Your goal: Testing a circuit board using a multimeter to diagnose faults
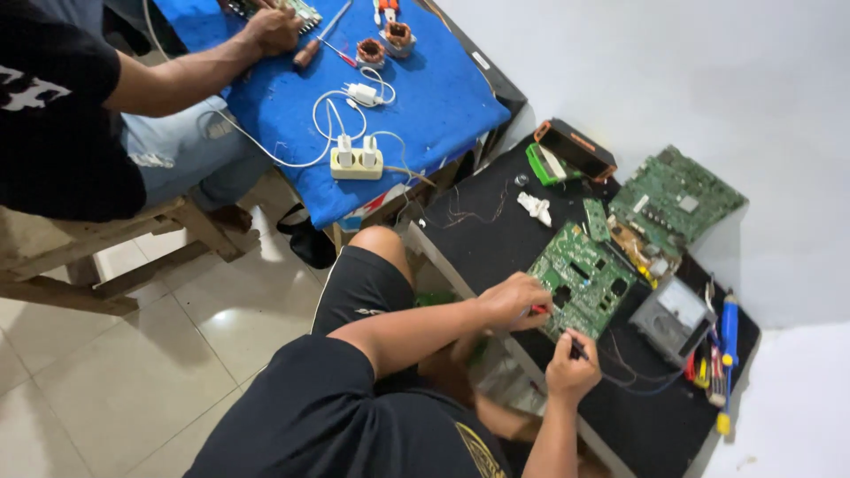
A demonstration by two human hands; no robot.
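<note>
While probes touch circuit board (580, 276), left hand (513, 299), right hand (571, 372) flank it.

Glossy green circuit board (580, 279) on matt black cloth table cover (496, 248).

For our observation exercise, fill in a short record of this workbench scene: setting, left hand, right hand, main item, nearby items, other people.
Setting: black table beside a blue table, tiled floor
Left hand: holds a red probe against the green circuit board
Right hand: holds a black probe at the board's edge
Nearby items: grey meter, second circuit board, blue-handled tool
Other people: one person seated at the blue table, hand on another board
</note>
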